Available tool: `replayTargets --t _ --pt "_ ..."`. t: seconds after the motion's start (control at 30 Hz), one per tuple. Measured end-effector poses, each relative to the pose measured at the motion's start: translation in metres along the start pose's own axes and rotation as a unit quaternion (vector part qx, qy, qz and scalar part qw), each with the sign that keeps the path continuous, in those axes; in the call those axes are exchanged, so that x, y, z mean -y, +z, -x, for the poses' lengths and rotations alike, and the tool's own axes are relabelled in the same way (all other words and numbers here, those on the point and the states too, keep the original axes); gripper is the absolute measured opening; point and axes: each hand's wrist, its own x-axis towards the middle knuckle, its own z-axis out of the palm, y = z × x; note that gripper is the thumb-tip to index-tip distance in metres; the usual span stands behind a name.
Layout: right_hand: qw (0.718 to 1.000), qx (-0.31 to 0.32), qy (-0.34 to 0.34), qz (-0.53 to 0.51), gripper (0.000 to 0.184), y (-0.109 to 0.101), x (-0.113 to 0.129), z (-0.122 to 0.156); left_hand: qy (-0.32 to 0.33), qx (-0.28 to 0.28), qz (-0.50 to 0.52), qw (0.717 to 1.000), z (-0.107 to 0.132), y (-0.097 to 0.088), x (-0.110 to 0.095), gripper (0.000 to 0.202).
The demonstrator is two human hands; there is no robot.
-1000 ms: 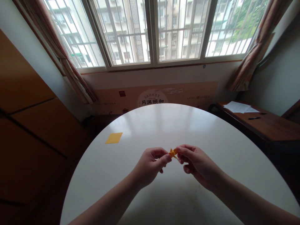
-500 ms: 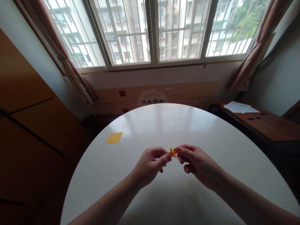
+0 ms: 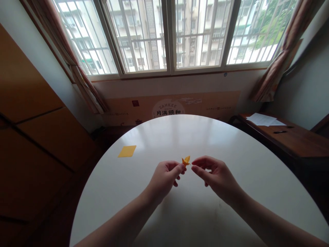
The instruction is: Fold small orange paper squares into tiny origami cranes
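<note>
My left hand (image 3: 164,178) pinches a tiny folded piece of orange paper (image 3: 185,160) between thumb and forefinger, holding it above the round white table (image 3: 180,137). My right hand (image 3: 214,175) sits just to the right of the fold, thumb and forefinger pinched together with nothing visible between them, a small gap away from the paper. A flat square sheet of orange paper (image 3: 127,151) lies on the table at the left.
A dark wooden side table (image 3: 295,140) at the right carries white sheets (image 3: 264,119) and a black pen (image 3: 280,131). Barred windows and curtains fill the far wall. A brown wooden cabinet (image 3: 33,120) stands at the left.
My right hand has let go of the small orange fold and drawn slightly right. The left hand now holds it alone, a bit higher.
</note>
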Motion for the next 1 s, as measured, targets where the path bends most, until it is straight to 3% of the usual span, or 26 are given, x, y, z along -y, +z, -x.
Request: replayTargets --t 0.4,0.57,0.7,0.83,1.0 --pt "0.997 0.005 -0.056 0.044 0.021 -0.002 -0.004 -0.005 -0.008 0.029 -0.009 0.999 0.0 0.002 0.002 0.032" --pt "0.998 0.023 -0.032 0.046 0.026 -0.003 -0.005 -0.007 -0.001 0.048 -0.038 0.998 -0.001 0.002 0.005 0.033" --pt "0.999 0.022 -0.023 0.029 0.032 -0.006 -0.013 -0.011 0.011 0.066 -0.065 0.996 -0.005 0.002 0.012 0.045" --pt "1.0 -0.004 -0.007 0.01 0.035 -0.009 -0.026 -0.02 0.04 0.03 -0.118 0.992 -0.013 -0.006 0.019 0.051" --pt "0.999 -0.04 0.011 -0.011 0.036 -0.012 -0.043 -0.032 0.107 -0.049 -0.225 0.967 -0.026 -0.027 0.02 0.035"
